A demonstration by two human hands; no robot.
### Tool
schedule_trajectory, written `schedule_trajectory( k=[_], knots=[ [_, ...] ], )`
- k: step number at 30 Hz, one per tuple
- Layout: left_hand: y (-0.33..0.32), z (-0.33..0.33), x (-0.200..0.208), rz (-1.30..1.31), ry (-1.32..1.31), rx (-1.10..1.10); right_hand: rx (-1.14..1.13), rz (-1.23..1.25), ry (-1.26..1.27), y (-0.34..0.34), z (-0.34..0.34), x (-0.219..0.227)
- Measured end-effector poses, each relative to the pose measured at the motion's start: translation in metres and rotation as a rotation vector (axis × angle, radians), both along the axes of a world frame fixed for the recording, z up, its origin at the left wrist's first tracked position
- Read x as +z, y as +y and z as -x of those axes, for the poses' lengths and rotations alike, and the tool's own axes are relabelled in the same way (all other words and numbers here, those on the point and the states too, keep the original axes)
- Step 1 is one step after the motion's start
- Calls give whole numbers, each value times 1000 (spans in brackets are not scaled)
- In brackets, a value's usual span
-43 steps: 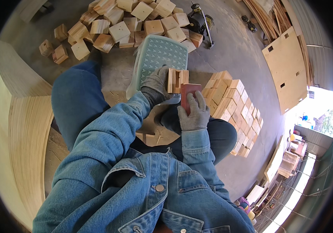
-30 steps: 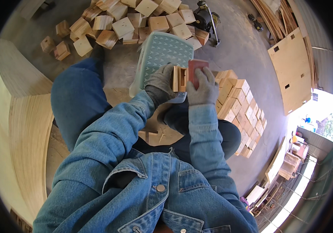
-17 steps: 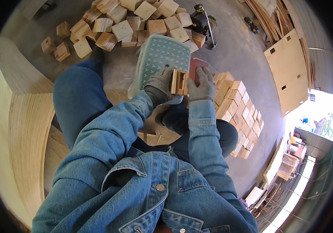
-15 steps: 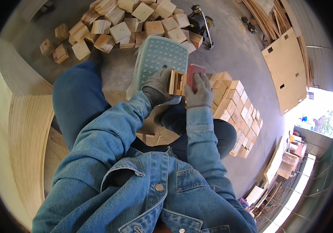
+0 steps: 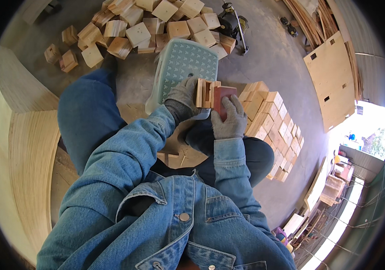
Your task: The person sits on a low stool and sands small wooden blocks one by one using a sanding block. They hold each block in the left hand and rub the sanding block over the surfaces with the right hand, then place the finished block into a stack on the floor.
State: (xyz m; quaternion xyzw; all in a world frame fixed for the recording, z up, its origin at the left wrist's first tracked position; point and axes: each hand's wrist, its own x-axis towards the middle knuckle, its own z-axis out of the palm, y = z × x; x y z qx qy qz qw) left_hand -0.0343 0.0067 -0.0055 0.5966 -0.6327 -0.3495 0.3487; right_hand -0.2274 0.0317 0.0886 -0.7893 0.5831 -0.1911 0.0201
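Wooden block (image 5: 205, 93), held over the pale green plastic stool (image 5: 181, 67), sits clamped in the gloved left hand (image 5: 181, 95), while the gloved right hand (image 5: 230, 119) presses a reddish sanding pad (image 5: 223, 96) against its side, stacked blocks (image 5: 273, 121) just beside.

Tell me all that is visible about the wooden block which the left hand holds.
The wooden block is small, of pale raw wood, and seems made of a few flat pieces joined, with grooves between them. The gloved left hand grips its left side and holds it on edge over the pale green plastic stool. Against its right face lies a reddish-brown sanding pad, pressed by the gloved right hand.
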Motion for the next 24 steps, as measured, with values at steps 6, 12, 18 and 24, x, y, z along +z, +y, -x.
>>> schedule_trajectory(
  k=[6,12,18,24],
  knots=[
    [-2,1,-7,52,-23,13,-21,5,50,-71,-14,-12],
    [-3,1,-6,-7,-52,5,-136,-146,154,-100,-32,-2],
    [2,2,0,13,-50,9,-74,-33,13,-64,-10,-16],
    [0,0,-2,47,34,-19,-25,-88,115,3,-14,5]
  ],
)
